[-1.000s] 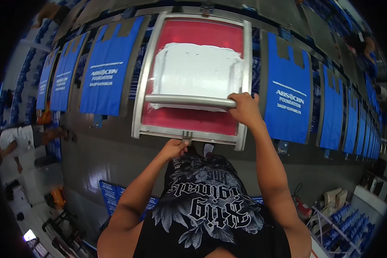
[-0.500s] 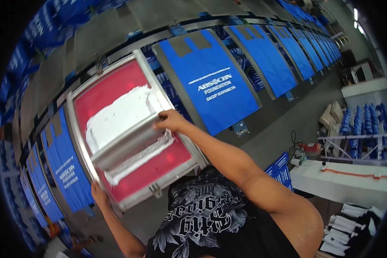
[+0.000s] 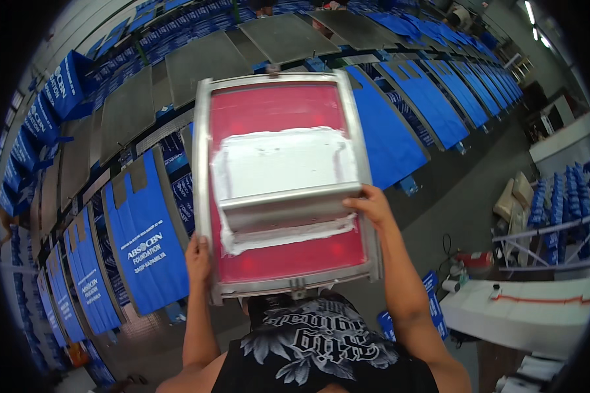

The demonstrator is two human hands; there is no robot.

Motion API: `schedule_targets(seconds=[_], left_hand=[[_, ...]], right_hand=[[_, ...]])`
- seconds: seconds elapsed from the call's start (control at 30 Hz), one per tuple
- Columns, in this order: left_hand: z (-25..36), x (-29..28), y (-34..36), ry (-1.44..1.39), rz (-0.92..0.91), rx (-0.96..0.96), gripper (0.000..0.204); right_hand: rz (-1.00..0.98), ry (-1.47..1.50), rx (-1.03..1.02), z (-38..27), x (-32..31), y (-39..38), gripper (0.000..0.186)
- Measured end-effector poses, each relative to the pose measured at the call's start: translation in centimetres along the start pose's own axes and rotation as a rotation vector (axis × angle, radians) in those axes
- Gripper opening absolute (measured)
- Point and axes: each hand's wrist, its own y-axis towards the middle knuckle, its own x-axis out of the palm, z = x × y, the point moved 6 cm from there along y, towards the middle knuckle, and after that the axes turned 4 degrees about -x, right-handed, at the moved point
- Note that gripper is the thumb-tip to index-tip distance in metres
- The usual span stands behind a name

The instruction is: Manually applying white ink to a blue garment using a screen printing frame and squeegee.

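Observation:
A silkscreen printing frame (image 3: 204, 150) with metal sides and red mesh (image 3: 275, 112) is in front of me. White ink (image 3: 282, 160) lies thick across its middle. A wide metal squeegee (image 3: 285, 208) stands tilted in the ink. My left hand (image 3: 198, 261) is closed on the frame's left side near its lower corner. With its fingers curled round the squeegee's right end, my right hand (image 3: 373, 206) is beside the frame's right side. Left of the frame lies a blue bag (image 3: 141, 229) with white print; another blue bag (image 3: 390, 144) is partly covered by the frame.
Grey boards (image 3: 206, 65) run in a row behind the frame. More blue bags (image 3: 92, 275) lie on boards along a curving line to both sides. At right are a white counter (image 3: 518, 308), a red cylinder (image 3: 475, 259) and a rack of blue bundles (image 3: 557, 203).
The frame has moved right along the row and straightened, with the squeegee on it. It now overlaps the blue bag on its right, which was fully visible before. Both hands keep their grips.

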Motion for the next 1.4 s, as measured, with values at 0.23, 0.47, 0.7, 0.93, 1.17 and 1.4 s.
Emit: schedule_targets(seconds=[0.23,0.47,0.7,0.93,1.17,1.4], left_hand=[[3.6,19.3,-2.8,-0.095,-0.067,-0.162,0.048],[4.2,30.5,-0.3,-0.026,0.052,-0.069,0.047],[4.7,37.2,0.4,-0.142,0.125,-0.169,0.048],[2.9,40.2,1.3,-0.027,0.265,-0.188,0.048],[5.2,41.6,0.2,-0.041,0.404,-0.309,0.055],[2.6,41.4,0.3,-0.029,0.435,-0.333,0.056]], right_hand=[[0.002,-0.068,0.089,-1.8,-18.7,3.4,0.033],[-0.061,-0.116,0.138,-1.4,-27.8,12.6,0.034],[-0.205,-0.196,0.209,-1.0,-32.8,21.5,0.034],[-0.275,-0.307,0.216,1.4,-35.6,27.2,0.037],[-0.411,-0.186,0.146,1.5,-35.1,29.2,0.037],[-0.437,-0.177,0.142,2.9,-34.9,27.9,0.036]])
